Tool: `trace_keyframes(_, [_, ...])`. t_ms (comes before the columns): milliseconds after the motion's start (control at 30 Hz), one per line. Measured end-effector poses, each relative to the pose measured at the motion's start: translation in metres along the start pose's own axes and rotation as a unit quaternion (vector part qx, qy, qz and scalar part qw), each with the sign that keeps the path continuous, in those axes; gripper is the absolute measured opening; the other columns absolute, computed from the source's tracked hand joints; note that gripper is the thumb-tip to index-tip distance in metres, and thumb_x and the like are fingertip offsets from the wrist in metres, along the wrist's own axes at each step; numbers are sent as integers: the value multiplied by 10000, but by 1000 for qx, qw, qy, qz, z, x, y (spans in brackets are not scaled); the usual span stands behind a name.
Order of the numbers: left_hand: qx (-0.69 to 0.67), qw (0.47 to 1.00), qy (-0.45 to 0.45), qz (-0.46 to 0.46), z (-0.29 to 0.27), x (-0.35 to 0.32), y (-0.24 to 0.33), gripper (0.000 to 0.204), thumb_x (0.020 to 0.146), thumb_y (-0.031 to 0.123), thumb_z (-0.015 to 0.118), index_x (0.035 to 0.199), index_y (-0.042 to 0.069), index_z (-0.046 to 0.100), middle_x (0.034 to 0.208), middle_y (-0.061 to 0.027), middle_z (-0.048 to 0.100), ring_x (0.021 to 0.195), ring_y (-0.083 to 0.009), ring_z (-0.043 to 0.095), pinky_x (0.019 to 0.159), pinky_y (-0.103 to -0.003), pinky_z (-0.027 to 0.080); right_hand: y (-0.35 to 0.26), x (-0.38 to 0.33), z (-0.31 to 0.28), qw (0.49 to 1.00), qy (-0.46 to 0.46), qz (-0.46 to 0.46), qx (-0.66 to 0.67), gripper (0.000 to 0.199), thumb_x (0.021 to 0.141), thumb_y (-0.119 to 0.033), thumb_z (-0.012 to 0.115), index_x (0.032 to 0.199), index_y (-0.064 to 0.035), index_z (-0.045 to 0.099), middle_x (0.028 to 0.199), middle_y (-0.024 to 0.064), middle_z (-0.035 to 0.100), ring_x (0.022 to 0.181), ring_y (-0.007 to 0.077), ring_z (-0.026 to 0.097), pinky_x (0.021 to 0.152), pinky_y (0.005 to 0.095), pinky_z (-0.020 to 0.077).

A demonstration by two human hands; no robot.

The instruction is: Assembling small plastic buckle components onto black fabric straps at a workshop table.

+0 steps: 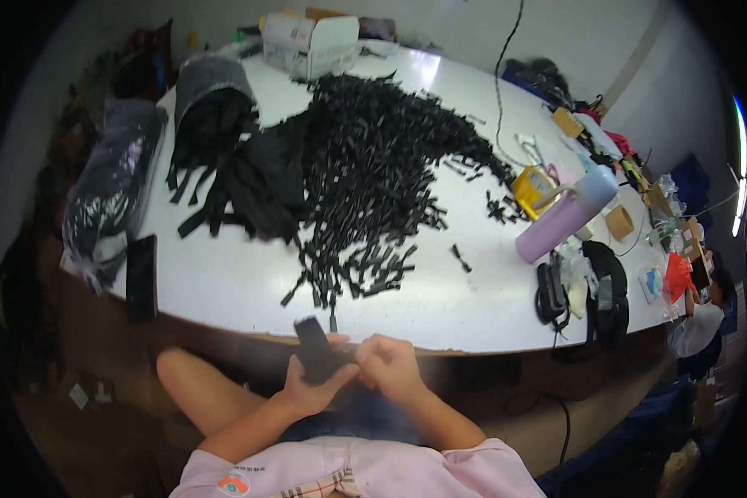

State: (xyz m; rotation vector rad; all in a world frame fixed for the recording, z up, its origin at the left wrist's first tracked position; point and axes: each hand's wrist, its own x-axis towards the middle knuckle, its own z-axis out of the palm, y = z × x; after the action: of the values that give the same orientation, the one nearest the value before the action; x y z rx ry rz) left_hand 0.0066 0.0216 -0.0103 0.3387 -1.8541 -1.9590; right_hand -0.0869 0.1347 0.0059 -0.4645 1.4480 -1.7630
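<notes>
My left hand [309,393] is closed round a black fabric strap [312,342] in front of the table's near edge, its flat end standing up above the fingers. Close beside it, my right hand [388,363] has its fingers pinched together at the strap's right side. What the right fingertips hold is too small and blurred to make out. Just beyond my hands, a large heap of small black pieces [373,158] spreads over the white table [490,311]. Longer black straps [266,187] lie at the heap's left, some spilling from a clear plastic bag [212,79].
A filled plastic bag [112,195] and a dark flat phone-like object [141,278] lie at the left edge. On the right are a purple-blue bottle [564,217], a yellow container [533,189], a tape roll [619,222] and a black pouch [606,290]. A white box [311,46] stands at the back.
</notes>
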Motion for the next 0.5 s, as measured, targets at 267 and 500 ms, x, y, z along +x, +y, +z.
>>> trace_keyframes(267, [-150, 974, 23, -170, -17, 19, 14, 292, 657, 73, 699, 891, 22, 532, 793, -6, 544, 732, -91, 516, 664, -221, 424, -17, 10, 7, 904, 4, -289, -316, 65, 749, -50, 554, 716, 7, 553, 572, 54, 503, 454, 87, 447, 418, 214, 352])
trace_keyframes(500, [10, 998, 23, 55, -10, 23, 11, 128, 696, 0, 636, 796, 18, 559, 748, -29, 564, 665, -104, 516, 601, -215, 418, -8, 19, 4, 981, -29, -145, -126, 108, 800, -84, 521, 747, 9, 537, 557, 22, 504, 444, 72, 446, 400, 201, 346])
